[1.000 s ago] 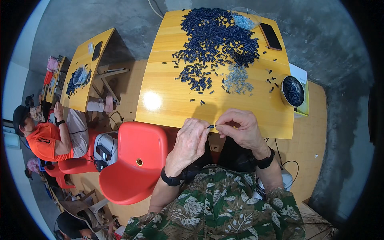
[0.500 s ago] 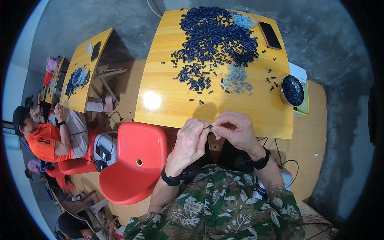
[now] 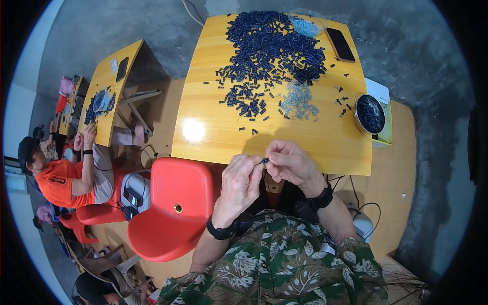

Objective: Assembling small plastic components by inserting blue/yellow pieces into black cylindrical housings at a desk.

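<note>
My left hand (image 3: 238, 182) is closed, its thumb and fingertips pinching a small black plastic piece (image 3: 264, 160) just off the table's near edge. My right hand (image 3: 295, 163) is closed too, its thumb and forefinger meeting at the same piece. Whether the right fingers hold a second tiny part is too small to tell. Beyond my hands, a large heap of small black plastic pieces (image 3: 269, 43) covers the far part of the yellow wooden table (image 3: 203, 119). Beside it lies a smaller scatter of tiny clear parts (image 3: 299, 101).
A metal bowl (image 3: 359, 125) full of black pieces stands at the table's right edge. At the far right are a phone (image 3: 340, 46) and a clear dish (image 3: 325, 21) with tiny clear parts. A red chair (image 3: 175, 203) is to my left; a person in orange (image 3: 63, 185) sits farther left.
My right fingers have shifted slightly up and left around the small black piece, and the hand has turned a little. My left hand stays nearly put. The person in orange has brought both hands together.
</note>
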Available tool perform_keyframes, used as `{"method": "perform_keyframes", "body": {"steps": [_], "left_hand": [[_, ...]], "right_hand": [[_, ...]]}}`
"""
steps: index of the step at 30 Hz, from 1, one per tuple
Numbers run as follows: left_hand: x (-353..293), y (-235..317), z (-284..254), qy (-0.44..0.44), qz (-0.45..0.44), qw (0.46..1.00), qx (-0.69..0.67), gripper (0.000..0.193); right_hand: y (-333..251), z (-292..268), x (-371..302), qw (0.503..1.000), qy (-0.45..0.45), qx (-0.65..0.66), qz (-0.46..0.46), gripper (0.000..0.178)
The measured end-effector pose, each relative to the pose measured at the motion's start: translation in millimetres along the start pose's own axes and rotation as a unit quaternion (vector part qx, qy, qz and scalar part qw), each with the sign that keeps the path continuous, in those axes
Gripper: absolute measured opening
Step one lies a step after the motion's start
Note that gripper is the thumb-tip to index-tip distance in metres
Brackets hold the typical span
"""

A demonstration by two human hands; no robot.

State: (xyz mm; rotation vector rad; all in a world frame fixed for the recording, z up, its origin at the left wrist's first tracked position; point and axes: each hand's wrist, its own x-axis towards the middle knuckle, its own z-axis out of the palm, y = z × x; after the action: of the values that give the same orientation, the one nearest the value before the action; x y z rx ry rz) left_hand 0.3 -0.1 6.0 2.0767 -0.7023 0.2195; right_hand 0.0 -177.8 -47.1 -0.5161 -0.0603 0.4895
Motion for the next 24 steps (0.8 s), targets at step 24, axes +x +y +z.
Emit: {"method": "perform_keyframes", "body": {"steps": [24], "left_hand": [[-2, 1, -9, 0.039, 0.005, 0.996, 0.078, 0.013]], "right_hand": [[2, -3, 20, 0.999, -0.037, -0.006, 0.030, 0.013]]}}
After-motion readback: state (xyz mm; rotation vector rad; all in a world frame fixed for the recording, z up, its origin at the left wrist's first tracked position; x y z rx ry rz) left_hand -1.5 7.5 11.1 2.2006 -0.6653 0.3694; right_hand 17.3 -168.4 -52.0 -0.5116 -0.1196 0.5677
